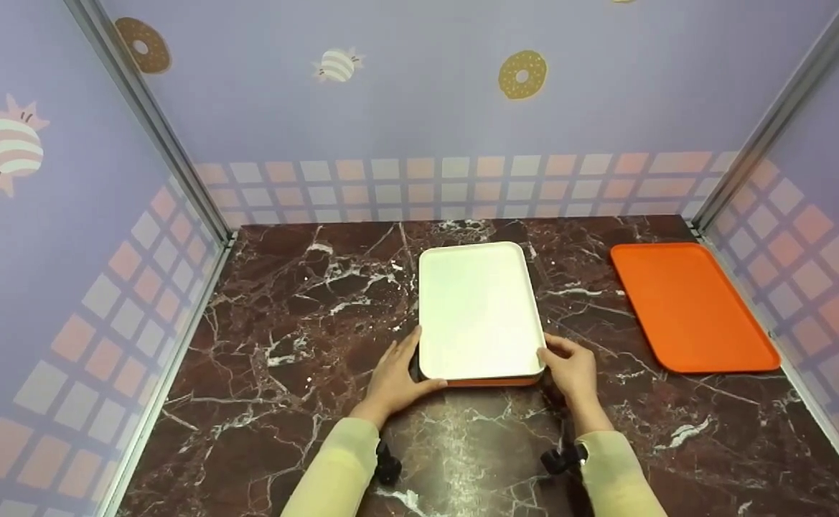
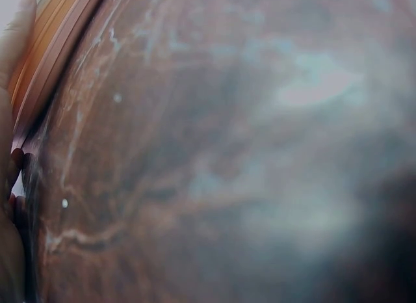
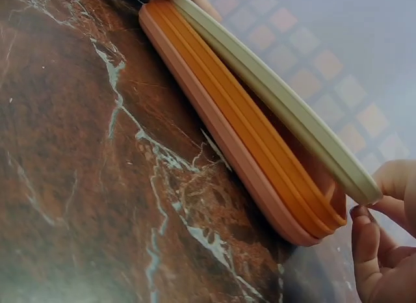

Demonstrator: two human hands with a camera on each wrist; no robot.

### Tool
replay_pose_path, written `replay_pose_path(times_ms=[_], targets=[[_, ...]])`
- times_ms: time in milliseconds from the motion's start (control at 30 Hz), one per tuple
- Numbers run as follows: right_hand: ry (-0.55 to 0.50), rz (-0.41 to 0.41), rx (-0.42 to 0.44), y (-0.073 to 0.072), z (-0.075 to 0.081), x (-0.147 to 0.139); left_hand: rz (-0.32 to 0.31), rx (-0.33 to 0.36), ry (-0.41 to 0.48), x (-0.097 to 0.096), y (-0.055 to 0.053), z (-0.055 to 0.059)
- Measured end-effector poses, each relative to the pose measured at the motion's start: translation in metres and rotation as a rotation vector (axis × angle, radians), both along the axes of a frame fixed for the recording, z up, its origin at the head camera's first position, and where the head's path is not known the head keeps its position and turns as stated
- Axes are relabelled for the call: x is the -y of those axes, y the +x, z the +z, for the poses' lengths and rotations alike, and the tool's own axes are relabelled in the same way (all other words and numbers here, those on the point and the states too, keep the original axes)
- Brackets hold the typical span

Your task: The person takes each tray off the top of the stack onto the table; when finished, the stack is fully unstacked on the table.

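Note:
A white rectangular tray [image 1: 480, 312] tops a stack in the middle of the table. Its right side is raised, with a wedge-shaped gap beneath it in the right wrist view. My right hand [image 1: 573, 370] pinches the white tray's right edge near the front corner, thumb on one side and fingertips on the other. Below it, orange trays [image 3: 260, 134] lie nested over a pink tray [image 3: 218, 131]. My left hand [image 1: 392, 380] rests at the stack's front left corner, its fingers fairly straight along the left side and its thumb on the front edge.
Another orange tray [image 1: 692, 309] lies flat at the right, close to the right wall panel. The dark red marble-patterned table [image 1: 304, 309] is bounded by panels on the left, back and right.

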State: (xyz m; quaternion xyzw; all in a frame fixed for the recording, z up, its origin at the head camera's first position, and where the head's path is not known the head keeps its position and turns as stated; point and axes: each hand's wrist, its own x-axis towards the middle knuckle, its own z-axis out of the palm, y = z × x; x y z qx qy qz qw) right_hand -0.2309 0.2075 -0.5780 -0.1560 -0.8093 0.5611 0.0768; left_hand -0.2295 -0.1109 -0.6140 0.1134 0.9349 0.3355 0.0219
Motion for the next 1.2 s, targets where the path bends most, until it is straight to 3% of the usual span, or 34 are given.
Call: replay_pose_path(times_ms=[100,300,433,800,1200], targets=[[-0.043,0.011,-0.008,0.000,0.002,0.000,0.005,0.009,-0.004,0.000,0.000,0.000],[-0.363,0.098,0.040,0.004,0.004,-0.003,0.010,0.011,-0.007,0.001,0.000,0.000],[-0.478,0.126,0.075,0.007,0.005,-0.004,0.004,0.008,0.001,0.001,0.000,0.001],[-0.617,0.099,-0.001,0.010,-0.001,-0.009,-0.031,-0.004,0.000,0.000,0.000,0.002],[-0.694,0.092,-0.013,0.014,-0.004,-0.030,-0.027,-0.010,-0.012,0.000,-0.001,0.000]])
